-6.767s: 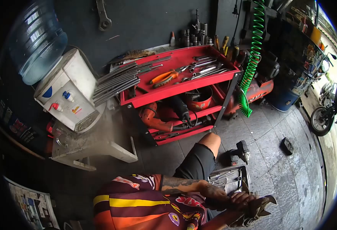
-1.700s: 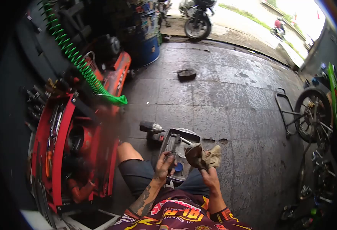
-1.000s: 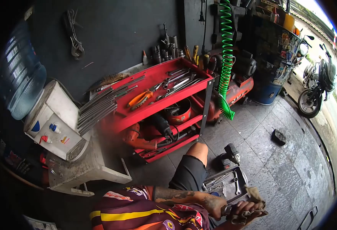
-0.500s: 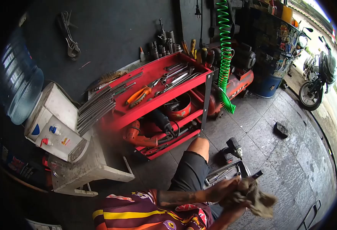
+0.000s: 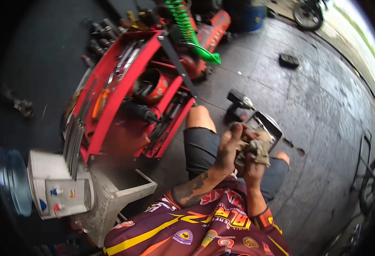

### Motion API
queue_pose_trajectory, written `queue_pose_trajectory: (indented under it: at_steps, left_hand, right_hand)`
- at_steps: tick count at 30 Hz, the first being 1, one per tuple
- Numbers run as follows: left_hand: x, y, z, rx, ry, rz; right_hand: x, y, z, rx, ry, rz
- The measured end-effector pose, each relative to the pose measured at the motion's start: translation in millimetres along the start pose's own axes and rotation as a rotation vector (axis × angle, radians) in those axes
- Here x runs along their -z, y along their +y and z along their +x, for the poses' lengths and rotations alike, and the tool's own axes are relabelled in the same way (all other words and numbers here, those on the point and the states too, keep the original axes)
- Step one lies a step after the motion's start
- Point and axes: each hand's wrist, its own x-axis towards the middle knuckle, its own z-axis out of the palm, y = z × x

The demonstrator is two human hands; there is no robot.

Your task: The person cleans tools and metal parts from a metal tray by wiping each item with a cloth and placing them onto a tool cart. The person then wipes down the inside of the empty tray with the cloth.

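A crumpled, dirty beige rag [image 5: 260, 152] is bunched between my two hands, above my knees. My left hand [image 5: 227, 148] is closed on the rag from the left, with its thumb raised. From below and the right, my right hand [image 5: 253, 170] grips the cloth too. Whether anything is wrapped inside the rag cannot be made out. Just beyond the hands, a metal tray [image 5: 274, 123] with shiny tools lies on the floor, partly covered by them. A cordless power tool [image 5: 240, 100] stands beside the tray.
To the left is a red tool cart [image 5: 130, 68] with wrenches, pliers and a drill. A white stool [image 5: 110, 200] and a water dispenser [image 5: 63, 187] are near it. A green coiled hose [image 5: 183, 25] hangs beside a red compressor [image 5: 213, 36]. A dark block [image 5: 289, 60] lies on the floor.
My view has swung right and downward. My hands have come in front of my body with the rag bunched tighter. The dark piece that stuck out of the rag no longer shows.
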Motion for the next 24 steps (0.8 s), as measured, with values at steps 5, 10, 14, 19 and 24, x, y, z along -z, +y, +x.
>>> queue_pose_trajectory:
  at_steps: [5,10,14,19,24]
  left_hand:
    - [-5.5,-9.8,-2.9,-0.450,0.024,0.146]
    - [23.4,29.7,25.5,-0.273,0.044,-0.274]
    - [26.6,60.7,37.6,-0.472,0.156,-0.184]
    - [12.3,27.8,39.2,-0.261,-0.167,-0.252]
    - [16.5,29.1,34.0,-0.141,-0.605,-0.180]
  right_hand:
    - [-13.7,31.5,14.5,-0.361,0.223,0.363]
    - [9.1,30.7,24.0,-0.474,0.283,0.644]
    - [17.9,14.2,24.6,-0.406,0.346,0.796]
    - [-37.0,-9.4,6.8,-0.225,0.126,0.175]
    - [-21.4,-6.3,-3.0,-0.646,0.049,0.404]
